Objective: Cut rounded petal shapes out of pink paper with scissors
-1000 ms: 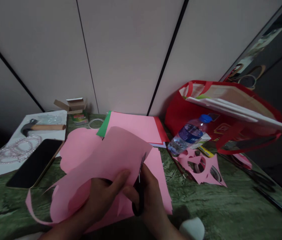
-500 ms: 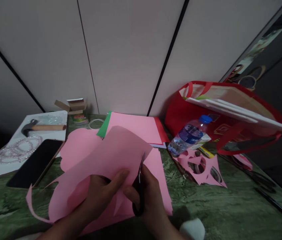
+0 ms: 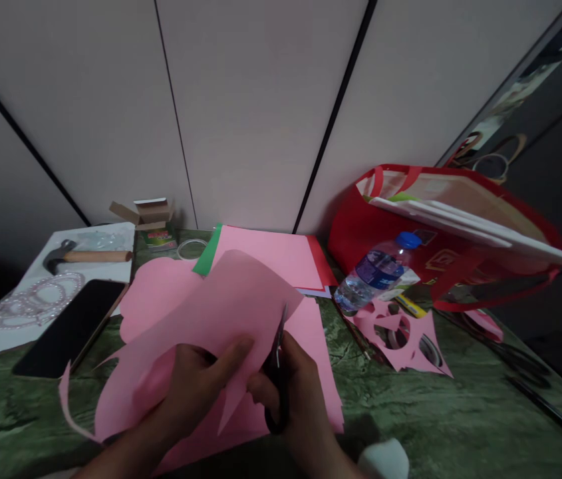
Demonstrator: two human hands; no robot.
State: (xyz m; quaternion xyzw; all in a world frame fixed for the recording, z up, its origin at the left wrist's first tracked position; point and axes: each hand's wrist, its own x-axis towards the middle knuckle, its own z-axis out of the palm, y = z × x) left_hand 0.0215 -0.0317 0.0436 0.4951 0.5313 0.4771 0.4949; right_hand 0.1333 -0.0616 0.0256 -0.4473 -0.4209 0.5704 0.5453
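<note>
My left hand (image 3: 198, 376) grips a partly cut sheet of pink paper (image 3: 231, 293), thumb on top and fingers underneath. A narrow curled strip hangs from the sheet's left end. In my right hand (image 3: 303, 386) is a pair of black-handled scissors (image 3: 277, 372), its blades at the sheet's right part and pointing away from me. Below the sheet lies a stack of pink paper (image 3: 318, 352). A scallop-edged pink paper cutout (image 3: 155, 286) rests to the left, partly covered by the held sheet.
Left are a hammer (image 3: 91, 255), a bead string (image 3: 36, 299) and a phone (image 3: 71, 329). Behind stand a small opened box (image 3: 155, 223) and coloured paper sheets (image 3: 271, 253). Rightward are a water bottle (image 3: 375, 273), a red bag (image 3: 360, 199) and pink paper scraps (image 3: 400, 339).
The pink sheet has shifted slightly in my left hand, and its cut flap near the scissors hangs a little lower. Both hands stay in nearly the same place.
</note>
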